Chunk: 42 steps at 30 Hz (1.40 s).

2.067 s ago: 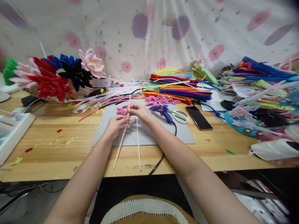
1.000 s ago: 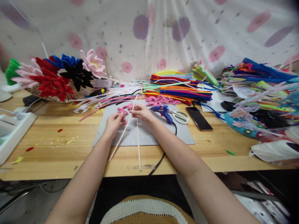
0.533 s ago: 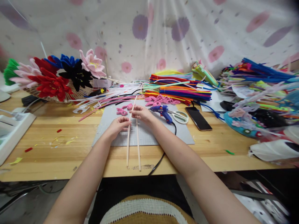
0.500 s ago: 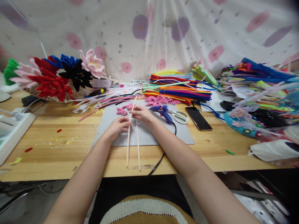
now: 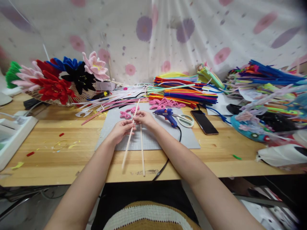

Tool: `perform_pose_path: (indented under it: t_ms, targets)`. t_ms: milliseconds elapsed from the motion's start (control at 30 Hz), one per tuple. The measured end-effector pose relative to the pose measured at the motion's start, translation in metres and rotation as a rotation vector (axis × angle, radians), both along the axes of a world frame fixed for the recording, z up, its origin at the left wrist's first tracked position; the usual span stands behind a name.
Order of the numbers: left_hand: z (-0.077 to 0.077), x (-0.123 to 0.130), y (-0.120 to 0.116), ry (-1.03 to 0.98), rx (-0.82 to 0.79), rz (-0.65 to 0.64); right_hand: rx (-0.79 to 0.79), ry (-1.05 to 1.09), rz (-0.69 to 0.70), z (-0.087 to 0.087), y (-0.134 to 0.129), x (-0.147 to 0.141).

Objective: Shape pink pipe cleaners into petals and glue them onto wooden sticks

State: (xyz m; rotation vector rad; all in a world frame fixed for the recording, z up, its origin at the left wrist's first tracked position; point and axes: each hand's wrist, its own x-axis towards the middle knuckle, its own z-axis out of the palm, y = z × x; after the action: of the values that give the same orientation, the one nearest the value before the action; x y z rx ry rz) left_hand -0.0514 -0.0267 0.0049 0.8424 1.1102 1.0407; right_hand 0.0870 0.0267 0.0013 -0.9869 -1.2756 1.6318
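Observation:
My left hand (image 5: 122, 130) and my right hand (image 5: 144, 119) meet over a grey mat, both pinching a thin, pale wooden stick (image 5: 128, 148). This stick slants, its near end toward the lower left and its far end rising past my fingers. A second wooden stick (image 5: 142, 150) runs from below my right hand over the mat toward the table's front edge. Beyond my left fingers lie pink fuzzy pieces (image 5: 125, 115). Right of my right hand, a blue glue gun (image 5: 168, 115) rests beside scissors (image 5: 185, 120) with pale handles.
The grey mat (image 5: 189, 140) lies on a wooden table (image 5: 83, 150). Bundles of coloured pipe cleaners (image 5: 189, 95) line the back. Fuzzy flowers (image 5: 56, 88) stand at left, near a white power strip (image 5: 16, 137). A phone (image 5: 204, 122) lies at right. The glue gun's black cord crosses the front edge.
The held stick has tilted, its near end swinging left. My hands have drawn closer together around it. The second stick stays in place.

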Motion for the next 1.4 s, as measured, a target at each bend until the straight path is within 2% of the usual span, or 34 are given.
perform_pose_path:
  t_ms: [100, 167, 300, 367, 533, 667, 733, 867, 967, 1100, 1167, 1233, 1400]
  targets:
    - [0.002, 0.002, 0.000, -0.043, -0.024, 0.019, -0.001, -0.028, -0.049, 0.000, 0.000, -0.002]
    - [0.003, 0.003, 0.000, -0.071, -0.050, 0.030, 0.057, -0.078, -0.091, -0.001, -0.002, -0.004]
    - [0.004, 0.004, 0.001, -0.104, -0.085, 0.050, 0.409, -0.383, -0.213, -0.001, -0.007, -0.008]
    - [0.003, 0.005, 0.001, -0.106, -0.087, 0.055, 0.544, -0.519, -0.229, 0.000, -0.009, -0.009]
    - [0.000, 0.007, 0.002, -0.120, -0.080, 0.089, 0.631, -0.606, -0.188, 0.001, -0.012, -0.007]
    - [-0.001, 0.005, 0.004, -0.124, -0.050, 0.154, 0.719, -0.621, 0.008, 0.001, -0.014, 0.000]
    - [-0.001, 0.004, 0.005, -0.122, -0.040, 0.181, 0.709, -0.593, 0.031, 0.000, -0.013, 0.003]
    - [0.000, 0.003, 0.004, -0.108, -0.024, 0.174, 0.585, -0.499, -0.057, -0.004, -0.008, 0.008]
    - [-0.001, 0.003, 0.004, -0.115, -0.002, 0.152, 0.416, -0.385, -0.067, -0.006, -0.006, 0.008]
    - [-0.001, 0.003, 0.003, -0.107, 0.022, 0.087, 0.144, -0.079, -0.028, -0.004, -0.006, 0.003]
    - [-0.001, 0.004, 0.001, -0.066, 0.038, 0.055, 0.031, 0.001, -0.014, -0.002, -0.005, 0.000]
    - [-0.002, 0.004, 0.000, -0.011, 0.061, 0.025, -0.013, 0.011, -0.026, 0.001, -0.003, -0.002]
    - [-0.004, -0.001, 0.000, 0.117, 0.098, -0.051, 0.021, -0.040, -0.044, 0.006, 0.003, -0.003]
